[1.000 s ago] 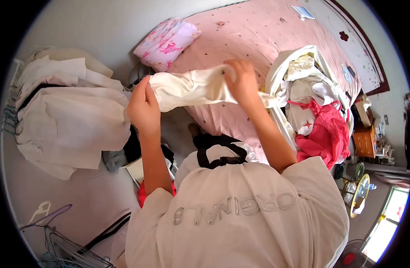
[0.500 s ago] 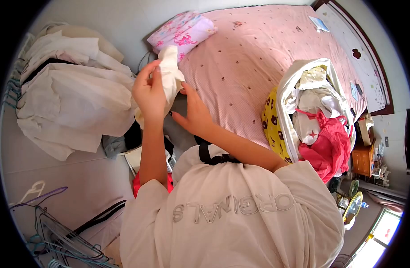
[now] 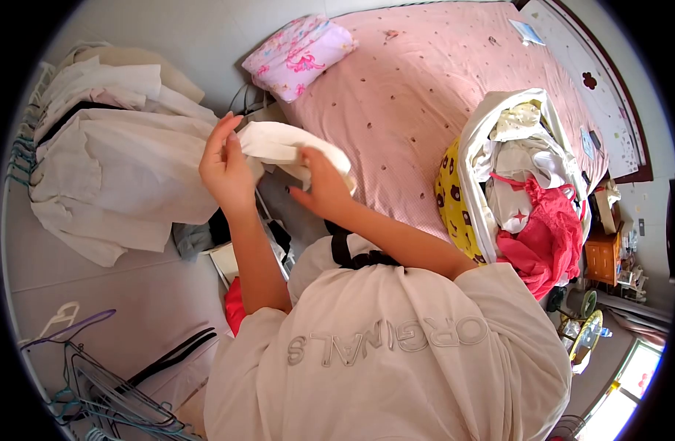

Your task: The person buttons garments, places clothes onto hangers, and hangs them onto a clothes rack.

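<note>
A small white cloth garment (image 3: 275,140), long and narrow like a sock, is stretched between my two hands in front of the bed. My left hand (image 3: 229,169) pinches its left end between thumb and fingers. My right hand (image 3: 329,187) has its fingers on the right part of the cloth, thumb held lower and apart. The cloth's far right end bends down past my right fingers and looks tan at the edge. Its exact kind is hard to make out.
White shirts (image 3: 124,162) hang on a rack at left. Bare hangers (image 3: 109,389) crowd the lower left. A yellow bear-print basket (image 3: 450,198) with white clothes and a red garment (image 3: 547,235) stands right, by the pink bed (image 3: 396,110) with its pillow (image 3: 301,59).
The white cloth has swung from upright to lying roughly sideways, its free end now to the right. My left hand moved slightly left and down; my right fingers now touch the cloth.
</note>
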`<state>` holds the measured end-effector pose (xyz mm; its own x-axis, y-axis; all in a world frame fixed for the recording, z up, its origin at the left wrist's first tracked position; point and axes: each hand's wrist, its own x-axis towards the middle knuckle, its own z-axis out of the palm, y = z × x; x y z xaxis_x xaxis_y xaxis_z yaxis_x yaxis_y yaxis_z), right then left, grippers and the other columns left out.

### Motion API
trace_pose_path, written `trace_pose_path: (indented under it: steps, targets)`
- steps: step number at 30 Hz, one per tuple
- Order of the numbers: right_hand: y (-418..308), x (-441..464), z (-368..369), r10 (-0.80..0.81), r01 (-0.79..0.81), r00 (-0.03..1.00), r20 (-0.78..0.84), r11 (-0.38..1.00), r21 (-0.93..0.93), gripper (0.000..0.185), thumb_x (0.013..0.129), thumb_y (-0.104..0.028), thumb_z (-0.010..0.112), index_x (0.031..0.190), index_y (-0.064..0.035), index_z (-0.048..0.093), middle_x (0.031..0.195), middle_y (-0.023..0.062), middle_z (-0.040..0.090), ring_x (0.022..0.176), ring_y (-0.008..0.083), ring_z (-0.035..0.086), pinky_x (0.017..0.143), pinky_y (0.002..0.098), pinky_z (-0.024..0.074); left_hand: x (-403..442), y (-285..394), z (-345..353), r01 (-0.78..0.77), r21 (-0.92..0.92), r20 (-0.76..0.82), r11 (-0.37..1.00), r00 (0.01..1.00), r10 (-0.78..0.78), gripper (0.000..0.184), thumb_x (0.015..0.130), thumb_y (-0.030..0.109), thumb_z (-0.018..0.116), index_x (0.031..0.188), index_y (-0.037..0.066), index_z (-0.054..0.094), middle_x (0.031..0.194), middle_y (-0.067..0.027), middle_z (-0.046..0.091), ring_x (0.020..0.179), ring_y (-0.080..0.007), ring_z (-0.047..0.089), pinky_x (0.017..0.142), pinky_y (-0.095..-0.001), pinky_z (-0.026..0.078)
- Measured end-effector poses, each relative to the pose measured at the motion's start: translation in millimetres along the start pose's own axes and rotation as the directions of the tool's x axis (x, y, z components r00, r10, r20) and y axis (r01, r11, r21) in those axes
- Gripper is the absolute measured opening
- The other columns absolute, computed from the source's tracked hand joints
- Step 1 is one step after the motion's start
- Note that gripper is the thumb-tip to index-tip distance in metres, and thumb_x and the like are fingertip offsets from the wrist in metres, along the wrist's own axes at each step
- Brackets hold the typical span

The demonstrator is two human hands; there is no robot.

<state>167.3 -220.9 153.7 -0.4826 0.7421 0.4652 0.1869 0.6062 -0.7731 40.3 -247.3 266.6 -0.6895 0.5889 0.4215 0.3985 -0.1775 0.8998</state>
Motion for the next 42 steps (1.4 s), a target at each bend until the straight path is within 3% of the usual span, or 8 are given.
trace_pose_path:
  steps: [3, 10, 16, 20, 23, 26, 36, 42]
  targets:
    - [-3, 17, -18, -0.109, 0.094, 0.964, -0.242, 0.993, -0.074, 0.055, 0.068, -0.006, 0.065, 0.116, 0.0001, 0.039, 0.113, 0.0161, 0.049, 0.101, 0.0307, 0.050, 0.084, 0.0377, 0.0408, -16, 11, 2, 0.166, -0.049, 0.048, 0.985, 0.985, -0.164, 0.023, 0.083, -0.003, 0.044, 0.098, 0.001, 0.061, 0.102, -0.0073, 0.060, 0.091, -0.0126, 0.055, 0.072, -0.0230, 0.044]
    - [-2, 31, -52, 0.092, -0.082, 0.994, -0.059, 0.984, 0.160, 0.020, 0.077, -0.008, 0.055, 0.096, -0.0032, 0.056, 0.076, 0.0164, 0.060, 0.070, 0.0331, 0.058, 0.063, 0.0375, 0.0455, -25, -36, 6, -0.075, -0.028, 0.301, 0.997, 0.950, 0.080, 0.029, 0.081, 0.001, 0.050, 0.109, 0.001, 0.056, 0.109, -0.0102, 0.055, 0.097, -0.0174, 0.053, 0.076, -0.0256, 0.043]
    - [-1, 54, -76, 0.058, -0.114, 0.958, 0.281, 0.975, 0.188, 0.019, 0.076, -0.012, 0.056, 0.093, -0.0032, 0.055, 0.068, 0.0148, 0.059, 0.060, 0.0303, 0.058, 0.057, 0.0348, 0.0453, -45, -20, 15, 0.134, 0.211, 0.691, 0.968, 0.680, -0.245, 0.044, 0.072, 0.014, 0.064, 0.113, 0.006, 0.052, 0.106, -0.0108, 0.055, 0.097, -0.0233, 0.052, 0.075, -0.0305, 0.045]
    - [-4, 59, -81, 0.098, -0.220, 0.899, 0.427, 0.943, 0.248, 0.021, 0.073, -0.010, 0.057, 0.093, -0.0038, 0.054, 0.070, 0.0118, 0.058, 0.064, 0.0250, 0.058, 0.060, 0.0319, 0.0455, -38, -33, 20, -0.500, 0.432, 0.582, 0.751, 0.790, 0.192, 0.032, 0.073, 0.009, 0.062, 0.103, 0.002, 0.053, 0.104, -0.0071, 0.056, 0.088, -0.0173, 0.056, 0.068, -0.0284, 0.045]
    - [5, 57, -79, -0.037, -0.168, 0.916, 0.400, 0.870, 0.465, 0.028, 0.069, -0.004, 0.056, 0.097, -0.0044, 0.052, 0.079, 0.0123, 0.057, 0.074, 0.0240, 0.058, 0.065, 0.0307, 0.0450, -34, -49, 27, -0.576, 0.163, 0.547, 0.801, 0.729, 0.412, 0.021, 0.075, 0.005, 0.057, 0.095, 0.001, 0.052, 0.095, -0.0067, 0.056, 0.077, -0.0139, 0.055, 0.066, -0.0265, 0.044]
    - [1, 52, -91, -0.013, -0.132, 0.873, 0.487, 0.956, 0.262, 0.038, 0.065, 0.002, 0.055, 0.103, -0.0034, 0.050, 0.086, 0.0134, 0.056, 0.080, 0.0257, 0.057, 0.069, 0.0310, 0.0441, -42, -47, 22, -0.056, 0.165, 0.574, 0.985, 0.817, -0.050, 0.016, 0.075, 0.001, 0.052, 0.091, 0.000, 0.052, 0.090, -0.0076, 0.057, 0.075, -0.0112, 0.052, 0.067, -0.0243, 0.043]
    - [128, -15, -44, 0.306, -0.260, 0.908, 0.285, 0.947, -0.187, 0.022, 0.072, -0.008, 0.049, 0.091, -0.0046, 0.060, 0.086, 0.0180, 0.060, 0.081, 0.0350, 0.057, 0.073, 0.0400, 0.0453, -8, -40, -29, -0.199, 0.103, -0.044, 0.975, 0.978, 0.204, 0.019, 0.075, 0.004, 0.044, 0.088, 0.000, 0.058, 0.072, -0.0112, 0.058, 0.060, -0.0156, 0.053, 0.058, -0.0278, 0.043]
    - [87, 44, -47, 0.137, -0.121, 0.982, 0.127, 0.985, -0.121, 0.019, 0.077, -0.016, 0.048, 0.088, -0.0029, 0.059, 0.077, 0.0168, 0.059, 0.075, 0.0333, 0.058, 0.068, 0.0380, 0.0454, 1, -59, -99, -0.040, 0.711, -0.049, 0.702, 0.993, 0.107, 0.022, 0.075, 0.022, 0.054, 0.072, 0.000, 0.057, 0.067, -0.0163, 0.057, 0.060, -0.0301, 0.053, 0.059, -0.0340, 0.044]
